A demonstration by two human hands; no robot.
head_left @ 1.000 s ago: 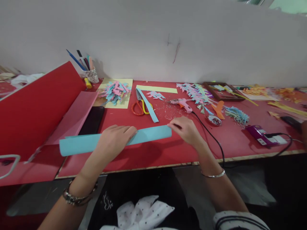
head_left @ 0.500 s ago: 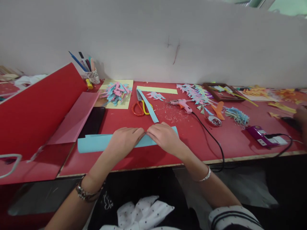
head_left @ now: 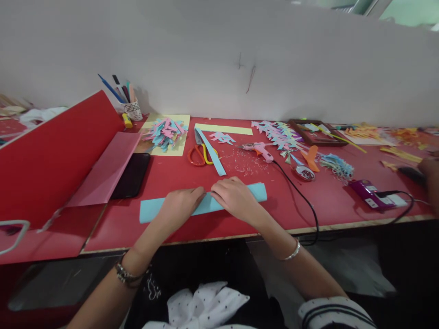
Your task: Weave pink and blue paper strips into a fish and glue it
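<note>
A long folded strip of light blue paper [head_left: 209,205] lies on the red table near its front edge, slightly tilted up to the right. My left hand [head_left: 181,203] presses on it left of the middle, fingers together and curled at its upper edge. Close beside it, my right hand [head_left: 233,196] grips the same edge, its fingers bent and closed. Both sets of fingertips partly hide the paper. Just beyond my hands lies a narrow blue paper strip [head_left: 216,157], resting across scissors [head_left: 196,155] with one red and one yellow handle.
Left are a black phone [head_left: 132,176], pink paper [head_left: 103,178] and a red bag [head_left: 58,151]. Behind is a pile of cut paper [head_left: 167,132]. Right are a pink glue gun [head_left: 259,148] with a black cord and a purple power strip [head_left: 368,194]. Another person's hand [head_left: 430,173] shows far right.
The blue paper has shifted right and now extends farther past my right hand. Its left end has come closer to my left hand, and the phone is more exposed.
</note>
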